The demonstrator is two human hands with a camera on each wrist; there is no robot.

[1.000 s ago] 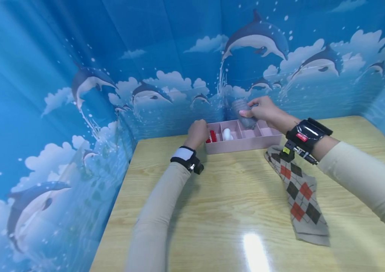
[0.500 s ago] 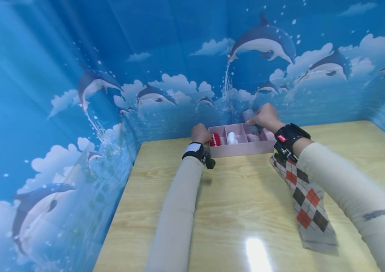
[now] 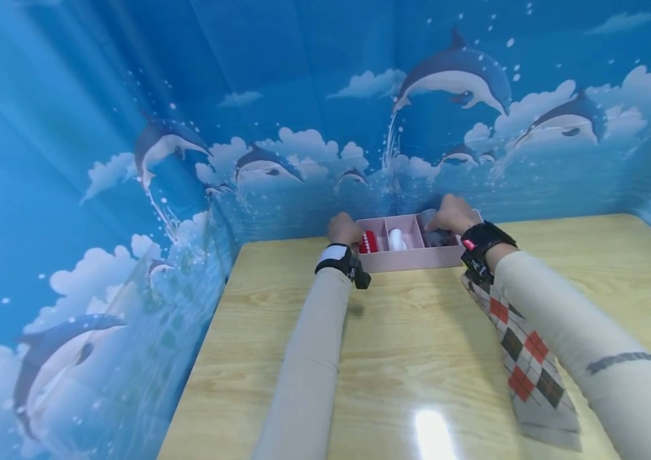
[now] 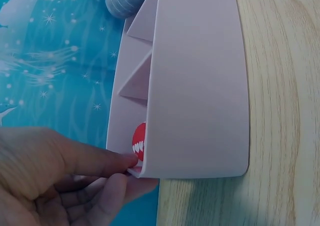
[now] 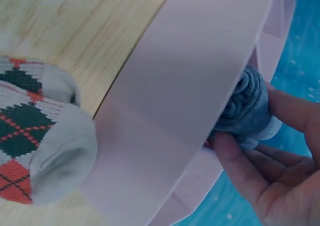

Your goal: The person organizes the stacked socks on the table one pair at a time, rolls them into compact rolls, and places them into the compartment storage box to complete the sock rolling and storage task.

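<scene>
A long pink divided box stands at the table's back edge against the curtain. My left hand is at its left end; in the left wrist view the thumb and fingers pinch the end wall. My right hand grips a rolled grey sock between thumb and fingers, lowered partly into the third compartment from the left. Inside the leftmost compartment lies a red object with white teeth shapes. The second one holds a small white rounded object. The right hand partly hides the rightmost compartment.
A pair of beige argyle socks lies flat on the wooden table, its far end close to the box's front right and partly under the right forearm. Behind the box hangs a blue dolphin curtain.
The right hand has brought the rolled grey sock down from above the box into the third compartment. My left hand has stayed at the box's left end. The head view has shifted slightly.
</scene>
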